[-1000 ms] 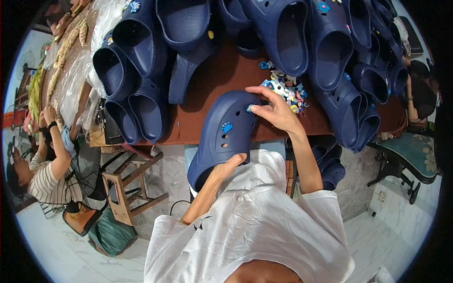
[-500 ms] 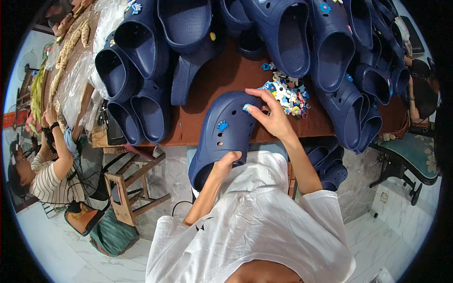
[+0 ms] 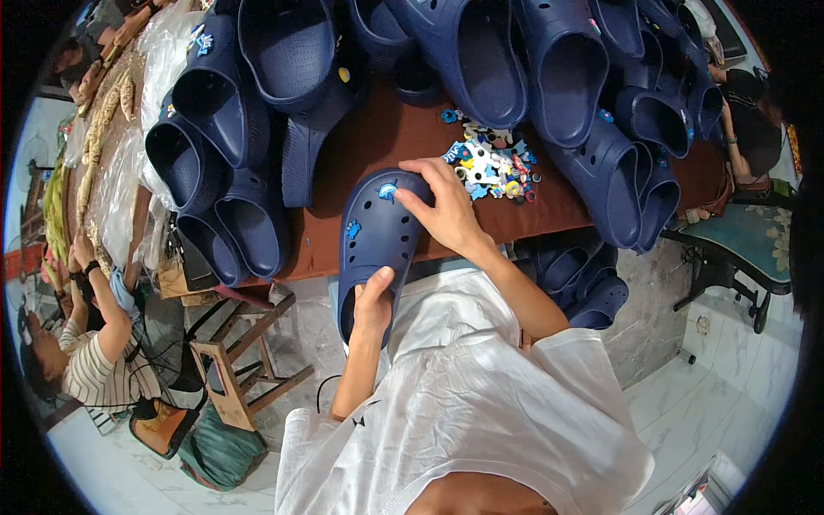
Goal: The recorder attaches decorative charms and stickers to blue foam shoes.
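A navy blue clog (image 3: 384, 240) with vent holes is held in front of my body at the table edge, toe pointing away. My left hand (image 3: 372, 309) grips it at the foot opening, thumb on top and fingers hidden inside or underneath. Over the toe, my right hand (image 3: 448, 210) has its thumb beside a blue and white shoe charm (image 3: 387, 190), its fingers curled across the toe's right edge. A blue paw-shaped charm (image 3: 353, 228) sits farther down the clog's left side. Just beyond my right hand lies a pile of colourful shoe charms (image 3: 498, 167).
Navy clogs (image 3: 562, 94) crowd the brown cloth-covered table (image 3: 360, 137), some bearing charms. More clogs (image 3: 592, 292) are below the right edge. A wooden stool (image 3: 245, 369) stands at left, a chair (image 3: 742, 245) at right. A person in a striped top (image 3: 107, 360) works at far left.
The clog and both hands have shifted left in view, and the clog is more upright. My right thumb has slid off the toe charm's face, showing more of it.
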A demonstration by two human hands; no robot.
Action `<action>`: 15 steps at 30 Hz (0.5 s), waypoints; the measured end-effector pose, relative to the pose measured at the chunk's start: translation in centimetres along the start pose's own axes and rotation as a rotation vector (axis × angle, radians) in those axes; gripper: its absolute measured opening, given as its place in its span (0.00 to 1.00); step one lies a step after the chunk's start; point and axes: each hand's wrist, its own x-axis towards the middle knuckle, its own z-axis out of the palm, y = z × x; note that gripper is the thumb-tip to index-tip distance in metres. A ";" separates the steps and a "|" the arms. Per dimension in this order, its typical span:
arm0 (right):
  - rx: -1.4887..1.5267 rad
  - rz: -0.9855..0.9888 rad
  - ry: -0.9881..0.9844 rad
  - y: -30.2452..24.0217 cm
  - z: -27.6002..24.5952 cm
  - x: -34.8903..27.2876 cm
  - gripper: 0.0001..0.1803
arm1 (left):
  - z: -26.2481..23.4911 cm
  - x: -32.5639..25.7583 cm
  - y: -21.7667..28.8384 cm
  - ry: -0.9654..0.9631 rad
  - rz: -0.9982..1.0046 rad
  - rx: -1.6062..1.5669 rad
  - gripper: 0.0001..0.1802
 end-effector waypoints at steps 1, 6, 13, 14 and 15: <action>0.027 0.028 0.004 0.2 -0.5 -0.6 0.16 | 0.4 -0.3 0.0 0.022 0.008 0.045 0.25; 0.082 0.240 0.110 1.6 -4.0 -3.7 0.07 | 0.8 0.0 -0.1 0.086 -0.051 0.030 0.33; -0.324 0.136 0.004 4.2 -5.0 -6.0 0.12 | 2.6 -0.1 -0.4 0.190 0.032 -0.010 0.25; -0.319 0.135 -0.001 4.1 -4.8 -5.9 0.12 | 2.5 -0.1 -0.4 0.196 0.035 -0.009 0.25; -0.361 0.126 0.014 3.9 -4.7 -5.8 0.12 | 2.2 0.0 -0.5 0.183 0.033 -0.011 0.25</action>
